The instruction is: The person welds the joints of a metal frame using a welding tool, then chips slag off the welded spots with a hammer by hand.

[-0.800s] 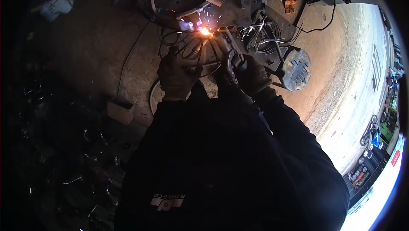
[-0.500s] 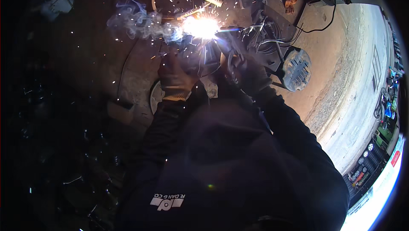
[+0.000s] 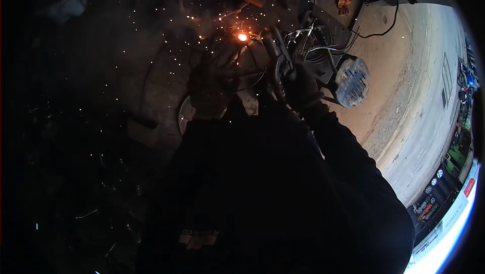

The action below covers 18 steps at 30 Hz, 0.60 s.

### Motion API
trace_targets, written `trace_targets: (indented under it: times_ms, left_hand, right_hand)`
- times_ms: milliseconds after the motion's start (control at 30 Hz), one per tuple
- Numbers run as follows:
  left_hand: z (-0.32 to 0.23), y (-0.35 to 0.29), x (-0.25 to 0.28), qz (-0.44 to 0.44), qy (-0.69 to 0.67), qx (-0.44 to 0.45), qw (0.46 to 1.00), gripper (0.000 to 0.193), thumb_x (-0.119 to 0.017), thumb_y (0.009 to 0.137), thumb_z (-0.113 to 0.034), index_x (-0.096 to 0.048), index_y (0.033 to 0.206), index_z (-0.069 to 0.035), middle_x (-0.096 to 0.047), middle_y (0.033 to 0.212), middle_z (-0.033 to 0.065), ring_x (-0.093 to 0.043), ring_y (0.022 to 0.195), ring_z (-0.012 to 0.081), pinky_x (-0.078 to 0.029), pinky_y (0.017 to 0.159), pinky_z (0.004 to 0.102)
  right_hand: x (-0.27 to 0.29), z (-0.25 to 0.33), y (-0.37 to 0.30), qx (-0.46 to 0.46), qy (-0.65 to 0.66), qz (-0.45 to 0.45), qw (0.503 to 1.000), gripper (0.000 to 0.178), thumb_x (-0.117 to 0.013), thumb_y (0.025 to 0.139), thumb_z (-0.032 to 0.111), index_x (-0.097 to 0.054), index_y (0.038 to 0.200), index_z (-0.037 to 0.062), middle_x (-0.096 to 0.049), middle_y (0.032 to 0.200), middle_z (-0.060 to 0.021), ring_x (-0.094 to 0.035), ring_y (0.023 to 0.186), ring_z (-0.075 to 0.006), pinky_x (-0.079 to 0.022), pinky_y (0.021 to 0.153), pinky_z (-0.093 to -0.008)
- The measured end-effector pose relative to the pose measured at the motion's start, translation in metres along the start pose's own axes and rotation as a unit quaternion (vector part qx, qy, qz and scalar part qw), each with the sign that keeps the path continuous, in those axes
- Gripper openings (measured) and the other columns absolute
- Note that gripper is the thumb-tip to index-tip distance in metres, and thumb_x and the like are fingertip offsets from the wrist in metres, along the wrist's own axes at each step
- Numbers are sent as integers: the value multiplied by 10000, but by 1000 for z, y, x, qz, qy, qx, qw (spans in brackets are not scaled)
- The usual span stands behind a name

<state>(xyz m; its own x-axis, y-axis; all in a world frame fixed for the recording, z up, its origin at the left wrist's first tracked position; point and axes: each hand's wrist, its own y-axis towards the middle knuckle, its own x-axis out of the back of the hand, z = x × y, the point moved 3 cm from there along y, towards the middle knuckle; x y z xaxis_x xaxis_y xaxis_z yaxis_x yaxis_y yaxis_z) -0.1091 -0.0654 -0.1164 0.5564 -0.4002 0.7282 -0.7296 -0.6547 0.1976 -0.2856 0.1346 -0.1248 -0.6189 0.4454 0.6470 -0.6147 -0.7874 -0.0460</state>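
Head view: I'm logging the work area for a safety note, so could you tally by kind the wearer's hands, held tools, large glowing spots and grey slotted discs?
Hands: 2, the left hand and the right hand
Dark tool in the right hand: 1
Large glowing spot: 1
Grey slotted disc: 1
Total: 5
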Motion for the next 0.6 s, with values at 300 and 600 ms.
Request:
trace_targets:
  times_ms: [300, 600]
  left_hand:
    - [14, -7, -11, -15, 92, -14, 996, 1087, -935, 699, -505, -398, 1490, 13, -598, 1179, 193, -615, 1093, 355, -529, 892, 496]
    - [17, -6, -14, -31, 83, -31, 996, 1080, -927, 705, -533, -404, 1478, 11, -588, 1208, 211, -623, 1089, 358, -536, 889, 507]
  right_hand:
    - [1, 9, -2, -67, 34, 35, 997, 430, -701, 928, 261, -594, 1271, 25, -708, 1095, -213, -695, 1044, -403, -539, 874, -478]
    - [0, 10, -1, -47, 49, 25, 997, 431, -703, 911, 229, -595, 1272, 20, -704, 1099, -231, -690, 1057, -404, -536, 889, -480]
